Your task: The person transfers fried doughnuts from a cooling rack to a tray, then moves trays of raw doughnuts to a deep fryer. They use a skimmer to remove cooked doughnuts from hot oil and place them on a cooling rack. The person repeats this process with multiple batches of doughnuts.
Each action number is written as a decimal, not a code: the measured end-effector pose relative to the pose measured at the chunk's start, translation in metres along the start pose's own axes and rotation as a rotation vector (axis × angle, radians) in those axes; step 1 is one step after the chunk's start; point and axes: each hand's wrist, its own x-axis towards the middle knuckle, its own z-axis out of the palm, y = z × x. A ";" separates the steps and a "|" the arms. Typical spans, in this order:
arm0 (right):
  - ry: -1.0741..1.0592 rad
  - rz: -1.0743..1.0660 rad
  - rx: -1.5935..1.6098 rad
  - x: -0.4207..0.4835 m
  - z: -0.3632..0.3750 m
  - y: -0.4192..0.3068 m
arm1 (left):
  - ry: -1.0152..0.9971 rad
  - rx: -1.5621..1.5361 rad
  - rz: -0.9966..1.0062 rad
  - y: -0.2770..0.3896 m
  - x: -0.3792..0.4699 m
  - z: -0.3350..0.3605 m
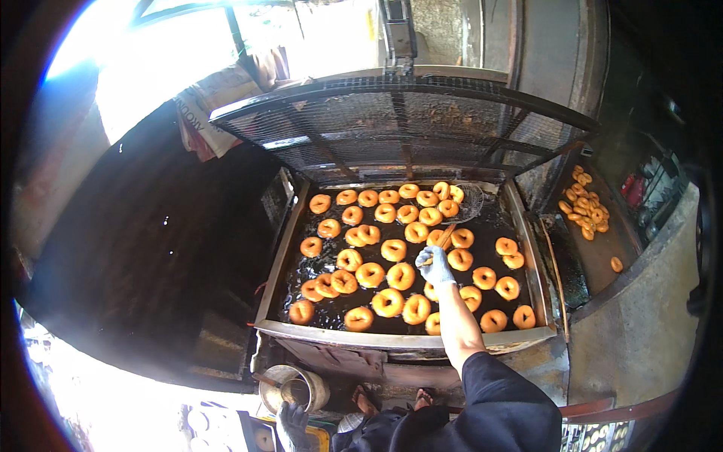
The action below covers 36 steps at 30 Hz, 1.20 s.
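Many golden-brown doughnuts [400, 276] float in dark oil inside a rectangular metal fryer [395, 334]. My right hand [435, 264], in a pale knitted glove, reaches over the middle of the fryer. It is closed around a slim wooden stick [449, 234], whose tip is over the doughnuts just beyond the hand. A round wire strainer [470, 204] lies at the fryer's back right, beside some doughnuts. My left hand [292, 425], in a grey glove, is low at the bottom, near the rim of a bucket [319, 390]; whether it holds anything is not clear.
A hinged mesh lid [401, 130] stands raised behind the fryer. At the right, a tray [599, 260] holds piled doughnuts, and a long thin rod [554, 271] lies along the fryer's side. A printed sack [217, 107] hangs at the back left. Ring-shaped dough pieces [264, 438] lie at the bottom left.
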 end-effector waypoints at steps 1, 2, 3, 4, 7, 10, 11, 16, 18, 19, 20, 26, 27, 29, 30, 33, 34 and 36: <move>-0.054 0.021 0.043 0.005 0.010 0.015 | -0.022 -0.004 0.022 0.003 0.001 -0.004; -0.022 0.015 0.086 0.010 0.020 0.030 | -0.043 -0.008 0.045 0.006 0.002 -0.009; 0.002 -0.003 0.031 0.011 0.027 0.049 | -0.029 -0.013 0.035 0.007 0.003 -0.016; 0.032 -0.021 -0.041 0.013 0.034 0.064 | 0.005 -0.033 0.015 0.008 0.004 -0.024; 0.018 0.079 -0.011 0.017 0.046 0.097 | 0.169 -0.075 -0.055 0.005 0.009 -0.045; -0.010 0.146 -0.027 0.022 0.053 0.121 | -0.212 -0.203 0.048 0.002 0.013 -0.060; -0.003 0.169 -0.037 0.022 0.055 0.129 | 0.099 -0.124 0.011 -0.002 0.011 -0.061; -0.121 0.119 -0.161 0.029 0.067 0.166 | 0.169 -0.157 -0.109 0.004 -0.003 -0.055; -0.175 0.258 -0.082 0.035 0.072 0.179 | 0.239 -0.096 -0.081 0.010 -0.012 -0.052; -0.133 0.308 -0.066 0.040 0.075 0.185 | 0.219 -0.149 -0.091 0.015 -0.014 -0.052; -0.103 0.331 -0.091 0.044 0.077 0.190 | 0.214 -0.159 -0.100 0.018 -0.018 -0.053; -0.161 0.415 -0.023 0.069 0.094 0.228 | -0.020 -0.392 -0.213 0.030 -0.020 -0.069; -0.175 0.417 -0.022 0.072 0.098 0.232 | 0.045 -0.361 -0.201 0.031 -0.016 -0.070; -0.207 0.500 0.031 0.080 0.105 0.238 | 0.163 -0.245 -0.166 0.030 -0.012 -0.071; -0.187 0.548 0.095 0.084 0.109 0.238 | 0.171 -0.223 -0.163 0.030 -0.014 -0.070; -0.099 0.720 0.496 0.095 0.115 0.230 | -0.001 -0.380 -0.161 0.034 -0.018 -0.062; -0.104 0.811 0.654 0.100 0.117 0.226 | -0.082 -0.453 -0.163 0.035 -0.022 -0.058; -0.329 0.857 0.696 0.102 0.116 0.222 | 0.076 -0.364 -0.172 0.040 -0.027 -0.052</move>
